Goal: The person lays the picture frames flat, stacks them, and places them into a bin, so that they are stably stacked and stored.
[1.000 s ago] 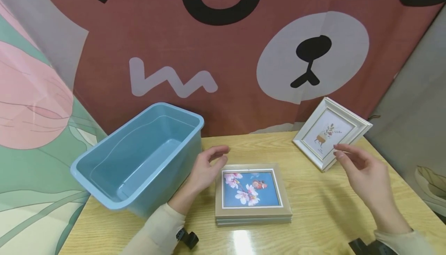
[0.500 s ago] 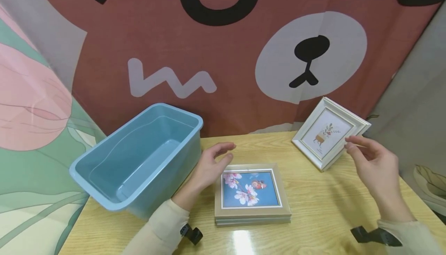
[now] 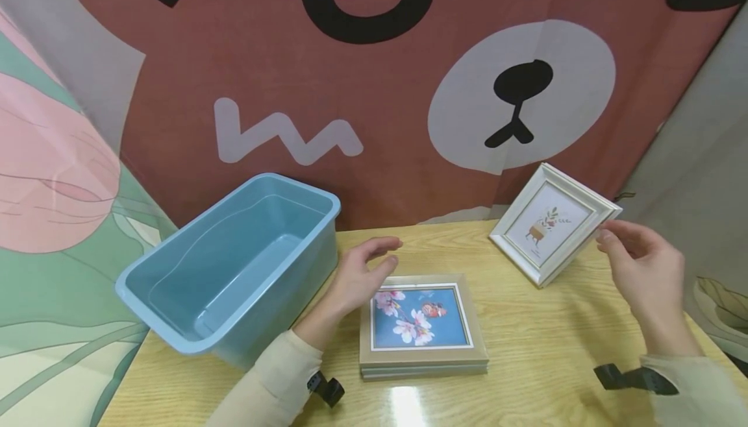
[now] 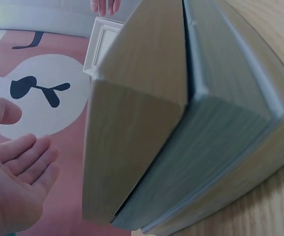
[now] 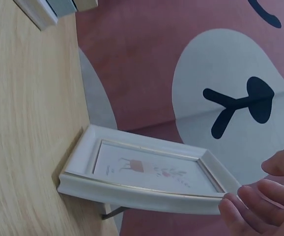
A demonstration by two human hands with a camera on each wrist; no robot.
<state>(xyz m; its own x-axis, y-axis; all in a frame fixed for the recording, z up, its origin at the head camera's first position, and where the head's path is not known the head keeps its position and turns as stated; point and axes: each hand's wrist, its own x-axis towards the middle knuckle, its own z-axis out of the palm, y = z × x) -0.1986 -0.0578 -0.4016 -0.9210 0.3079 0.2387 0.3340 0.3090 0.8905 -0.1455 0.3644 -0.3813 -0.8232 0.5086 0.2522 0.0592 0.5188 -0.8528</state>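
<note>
A white picture frame (image 3: pixel 555 224) with a potted-plant print stands tilted at the table's back right. In the right wrist view a dark support leg (image 5: pixel 115 212) shows behind it. My right hand (image 3: pixel 648 271) is beside the frame's right edge, fingertips close to that edge; the thumb is apart from the fingers and nothing is in its grasp. Nearer the middle lies a stack of picture frames (image 3: pixel 423 317), the top one tan with a blossom-and-bird picture. Just over its back left corner hovers my left hand (image 3: pixel 359 278), fingers relaxed, holding nothing.
To the left, a deep blue plastic tub (image 3: pixel 228 265) stands on the wooden table (image 3: pixel 526 355), close to the left hand and forearm. Behind the table hangs a red bear-face cloth (image 3: pixel 386 102). Black camera straps sit on both wrists.
My right hand has moved right, from in front of the white frame to its right edge. The left hand has drifted slightly right and up. The frames and tub stay put.
</note>
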